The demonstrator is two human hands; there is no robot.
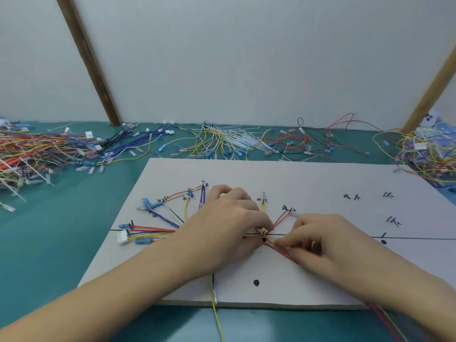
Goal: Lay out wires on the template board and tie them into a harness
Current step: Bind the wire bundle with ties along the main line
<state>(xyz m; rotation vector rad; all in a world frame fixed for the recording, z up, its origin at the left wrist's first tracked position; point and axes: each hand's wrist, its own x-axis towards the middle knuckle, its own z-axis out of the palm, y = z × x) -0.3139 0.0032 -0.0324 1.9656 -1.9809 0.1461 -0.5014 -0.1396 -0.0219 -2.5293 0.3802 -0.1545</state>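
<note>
A white template board (308, 178) with black lines, dots and handwritten labels lies on the teal table. Red, yellow, blue and black wires (153, 230) fan out over its left half and meet at a junction (264, 234) on the horizontal line. My left hand (229, 218) lies over the bundle and pinches the wires at that junction. My right hand (318, 238) is just right of it and pinches red and yellow wires (283, 253) that run down to the lower right. A white connector (122, 236) ends the left wires. A yellow wire (217, 314) hangs off the front edge.
Heaps of loose wires lie behind the board: a mixed pile (37, 151) at left, blue wires (138, 141), yellow wires with white cable ties (229, 141), red and black wires (315, 139), and a tangle (429, 154) at right. Two wooden struts (88, 60) lean on the wall.
</note>
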